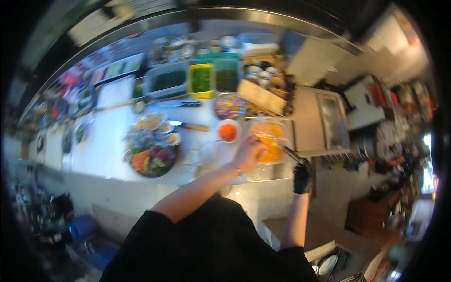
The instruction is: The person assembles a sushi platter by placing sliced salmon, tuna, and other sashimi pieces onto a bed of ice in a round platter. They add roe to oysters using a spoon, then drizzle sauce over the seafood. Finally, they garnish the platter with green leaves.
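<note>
Just below and behind the bare fingers (pixel 258 146) of the left hand (pixel 249 154) sits a squarish, clear plastic tub (pixel 270 162) filled with bright orange-yellow food (pixel 270 154). Those fingers bend over its left side; whether they pinch anything or only touch it, I cannot tell. Right of the tub, the fingers of the black-gloved right hand (pixel 302 176) are clenched around a slim, dark, metallic-looking utensil (pixel 291 152), which slants up and left from them toward the tub's right side.

Near the left fingers, a little up and to the left, stands a round white bowl (pixel 239 131) holding a bright orange heap (pixel 228 132). Farther beyond them are pink, purple and yellow pieces (pixel 229 106) in a round bowl, with a pale rectangular wooden piece (pixel 261 97) lying tilted to the right of it.

Well to the left of the left fingers, a knife with a light wooden handle (pixel 196 127) lies on the long white surface (pixel 108 141). Farther left, a round dark platter (pixel 151 175) carries orange, deep red and green food, with small cups holding orange-centred pieces close beside it. Well beyond the fingers, a rectangular yellow tub (pixel 201 95) holds chopped greens.
</note>
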The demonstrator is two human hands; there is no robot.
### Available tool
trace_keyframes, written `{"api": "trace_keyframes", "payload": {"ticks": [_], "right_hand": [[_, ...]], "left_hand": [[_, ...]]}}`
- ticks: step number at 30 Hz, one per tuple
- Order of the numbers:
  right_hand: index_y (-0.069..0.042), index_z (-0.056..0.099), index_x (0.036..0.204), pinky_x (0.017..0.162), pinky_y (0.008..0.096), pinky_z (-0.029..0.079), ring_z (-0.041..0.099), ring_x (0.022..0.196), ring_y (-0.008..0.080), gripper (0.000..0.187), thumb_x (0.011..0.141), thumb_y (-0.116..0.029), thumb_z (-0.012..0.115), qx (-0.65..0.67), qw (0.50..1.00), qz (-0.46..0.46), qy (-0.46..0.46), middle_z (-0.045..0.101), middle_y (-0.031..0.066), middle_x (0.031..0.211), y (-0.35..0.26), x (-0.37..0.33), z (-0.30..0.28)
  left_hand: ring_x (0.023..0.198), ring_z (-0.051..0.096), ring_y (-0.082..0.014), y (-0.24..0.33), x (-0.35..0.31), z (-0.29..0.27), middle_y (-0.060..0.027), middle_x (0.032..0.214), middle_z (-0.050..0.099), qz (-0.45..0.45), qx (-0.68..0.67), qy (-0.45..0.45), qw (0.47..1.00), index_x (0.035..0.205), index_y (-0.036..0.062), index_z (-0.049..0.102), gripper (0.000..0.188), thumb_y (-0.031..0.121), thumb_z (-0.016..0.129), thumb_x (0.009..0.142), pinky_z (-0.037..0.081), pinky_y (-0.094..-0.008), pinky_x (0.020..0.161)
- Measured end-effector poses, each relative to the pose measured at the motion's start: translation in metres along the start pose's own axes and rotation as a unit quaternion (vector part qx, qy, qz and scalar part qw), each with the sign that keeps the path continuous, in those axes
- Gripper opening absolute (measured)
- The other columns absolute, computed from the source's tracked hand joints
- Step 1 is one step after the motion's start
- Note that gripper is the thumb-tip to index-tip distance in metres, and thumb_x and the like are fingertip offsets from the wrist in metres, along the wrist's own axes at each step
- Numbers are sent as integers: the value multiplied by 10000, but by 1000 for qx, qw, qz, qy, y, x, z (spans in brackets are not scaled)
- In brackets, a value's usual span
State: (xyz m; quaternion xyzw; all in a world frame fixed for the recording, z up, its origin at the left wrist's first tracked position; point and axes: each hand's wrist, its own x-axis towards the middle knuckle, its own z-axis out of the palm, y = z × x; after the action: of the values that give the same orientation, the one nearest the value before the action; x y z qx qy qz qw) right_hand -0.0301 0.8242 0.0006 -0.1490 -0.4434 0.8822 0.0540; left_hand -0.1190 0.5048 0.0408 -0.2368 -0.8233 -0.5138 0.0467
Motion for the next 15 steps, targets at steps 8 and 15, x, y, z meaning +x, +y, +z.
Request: {"api": "trace_keyframes", "payload": {"ticks": [8, 15], "right_hand": [[-85, 679, 1345, 623, 259, 444, 578, 720, 119, 379, 1075, -344, 619, -37, 992, -5, 120, 653, 18, 896, 82, 5, -80], [-101, 661, 1386, 676, 261, 451, 570, 800, 95, 392, 1085, -346, 608, -59, 974, -72, 205, 632, -11, 952, 47, -58, 106]], "left_hand": [[1643, 102, -519, 33, -104, -61, -269, 1695, 318, 52, 237, -118, 963, 1390, 78, 695, 608, 396, 799, 882, 208, -719, 1270], [1498, 427, -426, 32, -167, -241, -167, 1503, 576, -7, -12, -117, 993, 1293, 133, 721, 456, 299, 822, 881, 403, -610, 1190]]}}
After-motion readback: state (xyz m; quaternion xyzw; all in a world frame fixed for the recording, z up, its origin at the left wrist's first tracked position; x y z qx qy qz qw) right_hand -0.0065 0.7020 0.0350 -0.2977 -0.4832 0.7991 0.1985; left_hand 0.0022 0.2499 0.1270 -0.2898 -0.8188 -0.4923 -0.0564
